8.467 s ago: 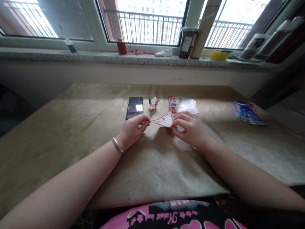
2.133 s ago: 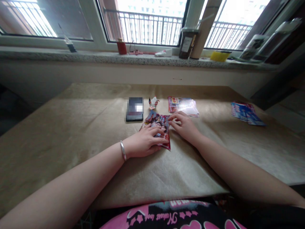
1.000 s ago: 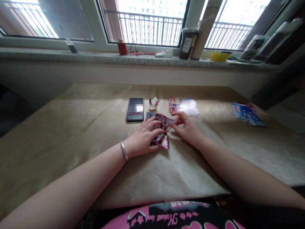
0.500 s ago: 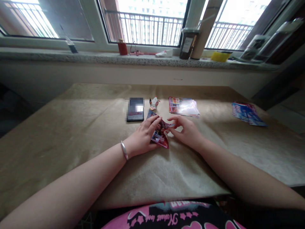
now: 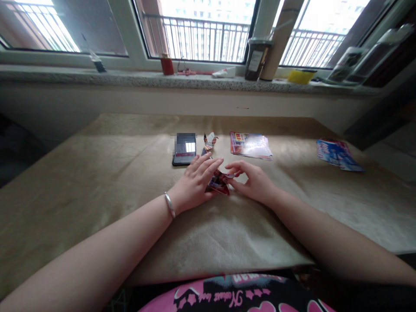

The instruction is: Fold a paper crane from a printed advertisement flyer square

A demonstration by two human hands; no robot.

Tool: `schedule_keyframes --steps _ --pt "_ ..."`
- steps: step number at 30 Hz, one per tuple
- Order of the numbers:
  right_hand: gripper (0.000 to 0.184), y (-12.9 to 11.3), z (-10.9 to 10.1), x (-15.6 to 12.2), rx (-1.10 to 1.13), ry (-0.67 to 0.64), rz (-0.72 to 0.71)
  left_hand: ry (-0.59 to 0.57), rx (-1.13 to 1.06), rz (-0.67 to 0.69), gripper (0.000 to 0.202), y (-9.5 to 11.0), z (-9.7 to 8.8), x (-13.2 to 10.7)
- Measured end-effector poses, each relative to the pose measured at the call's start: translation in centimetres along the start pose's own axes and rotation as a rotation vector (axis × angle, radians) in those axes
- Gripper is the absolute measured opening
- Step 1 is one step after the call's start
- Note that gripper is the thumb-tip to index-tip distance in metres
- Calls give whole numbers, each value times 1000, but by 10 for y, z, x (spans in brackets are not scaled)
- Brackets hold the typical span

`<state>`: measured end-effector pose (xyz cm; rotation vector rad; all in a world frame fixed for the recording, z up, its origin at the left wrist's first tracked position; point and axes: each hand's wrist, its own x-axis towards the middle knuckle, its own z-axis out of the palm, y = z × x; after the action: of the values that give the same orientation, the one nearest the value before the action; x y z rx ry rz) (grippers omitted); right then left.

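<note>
A glossy printed paper sheet (image 5: 219,186), dark with red edges, lies partly folded on the table between my hands. My left hand (image 5: 197,177) rests over its left part with the fingers stretched out and hides much of it. At the right edge, my right hand (image 5: 249,180) pinches a raised part of the paper between thumb and fingertips. Just beyond my left fingers stands a small folded paper figure (image 5: 210,141) with pointed tips. A dark phone (image 5: 185,150) lies left of that figure.
A stack of printed flyers (image 5: 250,145) lies beyond my right hand, and blue flyers (image 5: 339,155) lie far right. Behind the table (image 5: 97,173), the stone windowsill (image 5: 130,78) carries a dark lidded container (image 5: 256,60), a red bottle (image 5: 167,65) and a yellow item (image 5: 301,76).
The paper's lower corner has shifted up and less of its printed face shows. My left fingers have spread a little over it. My right hand has moved slightly left with the pinched edge.
</note>
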<state>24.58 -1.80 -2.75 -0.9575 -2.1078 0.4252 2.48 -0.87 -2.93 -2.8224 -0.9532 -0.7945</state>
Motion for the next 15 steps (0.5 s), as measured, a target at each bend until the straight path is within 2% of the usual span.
schedule_keyframes --steps 5,12,15 --pt "28 0 -1 -1 19 -22 -22 -7 11 -24 68 1 -3 2" --pt "26 -6 -4 0 20 -68 -85 -5 3 1 29 4 -10 6" --pt "27 -7 -5 0 32 -75 -98 21 -4 2 19 3 -10 6"
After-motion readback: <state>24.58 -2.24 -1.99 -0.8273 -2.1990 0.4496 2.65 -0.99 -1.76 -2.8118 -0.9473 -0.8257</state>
